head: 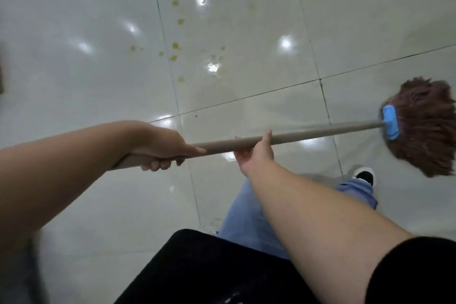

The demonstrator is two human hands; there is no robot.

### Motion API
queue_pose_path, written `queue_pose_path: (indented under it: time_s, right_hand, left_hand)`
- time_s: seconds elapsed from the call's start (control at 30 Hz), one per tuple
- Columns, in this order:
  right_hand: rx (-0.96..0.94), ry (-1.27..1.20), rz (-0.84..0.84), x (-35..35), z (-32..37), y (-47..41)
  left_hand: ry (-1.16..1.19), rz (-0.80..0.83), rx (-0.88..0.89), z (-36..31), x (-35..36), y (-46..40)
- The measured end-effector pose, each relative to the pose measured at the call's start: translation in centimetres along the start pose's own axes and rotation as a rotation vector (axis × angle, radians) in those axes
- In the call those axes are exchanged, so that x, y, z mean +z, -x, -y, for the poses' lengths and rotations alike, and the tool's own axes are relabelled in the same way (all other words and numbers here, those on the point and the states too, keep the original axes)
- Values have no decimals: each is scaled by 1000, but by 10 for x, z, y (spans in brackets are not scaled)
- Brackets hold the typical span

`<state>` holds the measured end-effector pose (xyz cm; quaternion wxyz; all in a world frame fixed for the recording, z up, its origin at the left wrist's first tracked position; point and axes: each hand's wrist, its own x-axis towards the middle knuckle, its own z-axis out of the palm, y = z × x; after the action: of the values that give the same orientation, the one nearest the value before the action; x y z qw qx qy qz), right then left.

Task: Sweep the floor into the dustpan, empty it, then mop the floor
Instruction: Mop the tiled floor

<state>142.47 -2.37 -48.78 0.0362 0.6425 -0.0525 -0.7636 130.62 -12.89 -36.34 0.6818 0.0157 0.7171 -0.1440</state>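
Brown-stranded mop head on tiled floor, far right. Left hand wraps the handle end, arm extended; right hand cups it from beneath, fingers curled round.

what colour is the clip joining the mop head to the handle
Bright blue clip, clearest in the head view.

Even, fairly bright indoor light falls from overhead. The glossy floor throws it back as scattered white glare spots, strongest toward the far edge and middle, some smeared into streaks at the far left corner. Shadows are soft and faint, a grey patch beside the shoe. The mop head is motion-blurred, its strands indistinct. Tile joints bow under wide-angle distortion, and the lower left corner is smeared and dark.
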Motion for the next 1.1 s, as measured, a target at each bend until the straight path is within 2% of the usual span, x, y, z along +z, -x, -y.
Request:
queue_pose_path:
  time_s: [0.13, 0.33, 0.5, 0.7, 0.87, 1.0, 1.1]
  right_hand:
    - [46, -151, -86, 33, -21, 5]
    - [-43, -175, -162, 22, 13, -5]
    - [-128, -187, -254, -23, 113, -19]
    - [-346, -226, -259, -105, 304, -20]
    - [-458, -114, -386, -173, 437, -7]
    - [-416, -73, -379, -205, 477, -3]
    - [-430, -19, -366, -201, 460, -9]
  left_hand:
    - [-23, -55, -30, 28, -10, 9]
    - [-58, -34, 3, -13, -2, 1]
    - [-34, -15, 109, -119, 32, -21]
    - [-54, -19, 282, -321, 69, -27]
    - [44, 32, 378, -460, 112, -7]
    - [168, 150, 392, -496, 137, -8]
    - [108, 101, 335, -484, 135, -22]
